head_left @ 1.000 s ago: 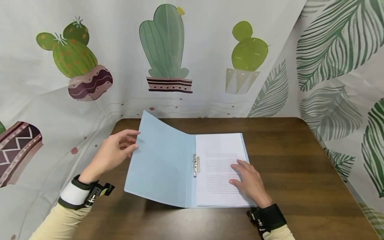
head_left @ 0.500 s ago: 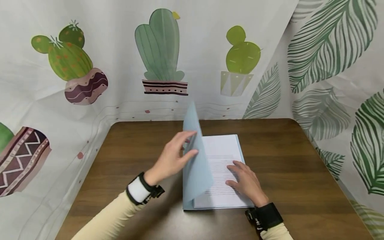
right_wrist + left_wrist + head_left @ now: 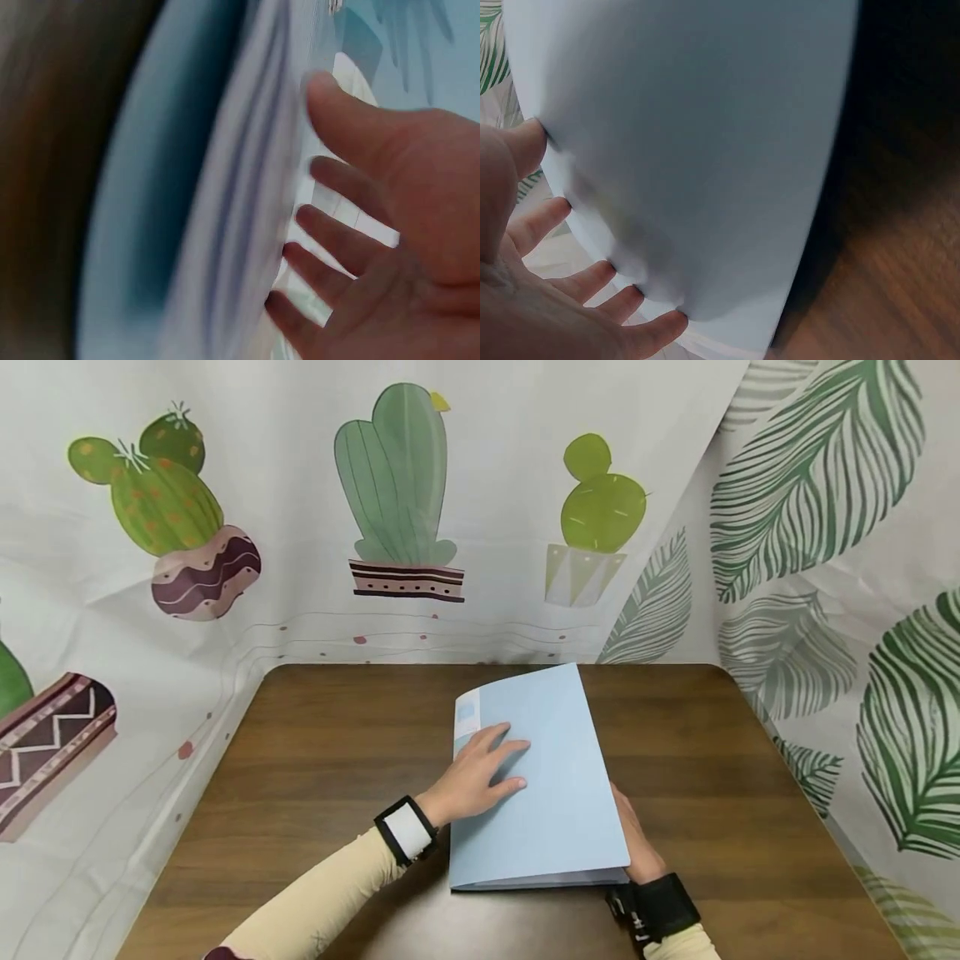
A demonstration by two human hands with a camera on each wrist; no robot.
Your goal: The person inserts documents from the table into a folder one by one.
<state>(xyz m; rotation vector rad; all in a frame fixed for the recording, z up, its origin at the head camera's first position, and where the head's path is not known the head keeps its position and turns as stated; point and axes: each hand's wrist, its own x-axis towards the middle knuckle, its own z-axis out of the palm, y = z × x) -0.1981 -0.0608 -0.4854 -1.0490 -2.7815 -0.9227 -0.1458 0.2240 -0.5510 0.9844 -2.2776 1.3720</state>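
Note:
A light blue folder (image 3: 555,810) lies on the table with its front cover swung over, the free edge still raised at the right. Across the cover near the spine spreads my left hand (image 3: 474,777); in the left wrist view its fingertips (image 3: 671,324) press on the blue surface. Between the cover and the contents is my right hand (image 3: 637,843), its fingers hidden from the head view. The right wrist view shows that hand with extended fingers (image 3: 334,232) touching the stack of paper sheets (image 3: 240,180) inside. A pale label (image 3: 467,714) marks the spine side.
The brown wooden table (image 3: 330,735) has rounded back corners. Behind it hangs a white curtain (image 3: 300,510) printed with cacti and leaves. Each wrist wears a black strap (image 3: 667,906).
My left hand has brought the folder's cover over from left to right, above the printed pages, and now rests flat on it. My right hand stays on the pages, now under the cover.

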